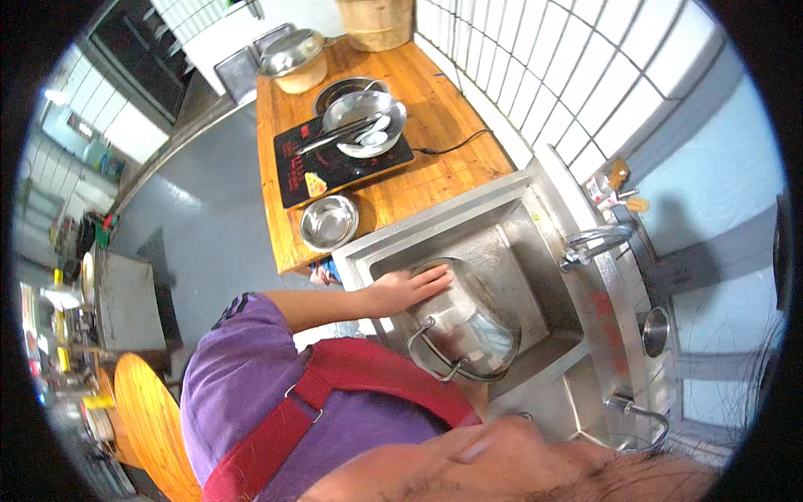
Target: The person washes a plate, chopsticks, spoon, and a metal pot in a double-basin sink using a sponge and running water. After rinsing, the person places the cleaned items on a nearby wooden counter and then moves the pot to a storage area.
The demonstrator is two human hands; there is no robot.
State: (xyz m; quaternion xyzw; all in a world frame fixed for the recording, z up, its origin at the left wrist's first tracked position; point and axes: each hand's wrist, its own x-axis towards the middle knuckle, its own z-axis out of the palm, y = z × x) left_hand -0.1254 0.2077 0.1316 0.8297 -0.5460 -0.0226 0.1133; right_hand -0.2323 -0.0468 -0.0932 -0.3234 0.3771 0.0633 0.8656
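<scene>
My left hand (408, 292) lies over the end of a stainless steel pot (470, 314) in the sink basin (533, 270). Its fingers stretch flat across the pot's wall, close together, and the thumb is hidden. The pot leans over on its side, with a looped metal handle (417, 332) facing my body. Water or a wet sheen shows on its surface; I cannot tell which. My right hand is out of view, behind the pot and the lower part of my face.
Left of the sink, a wooden table (452, 125) bears an induction cooker (301, 163), a steel bowl (351, 113) with spoons and chopsticks, small nested bowls (329, 223) and a lidded pot (295, 59). A faucet (596, 241) projects over the basin. A metal cup (655, 331) stands behind.
</scene>
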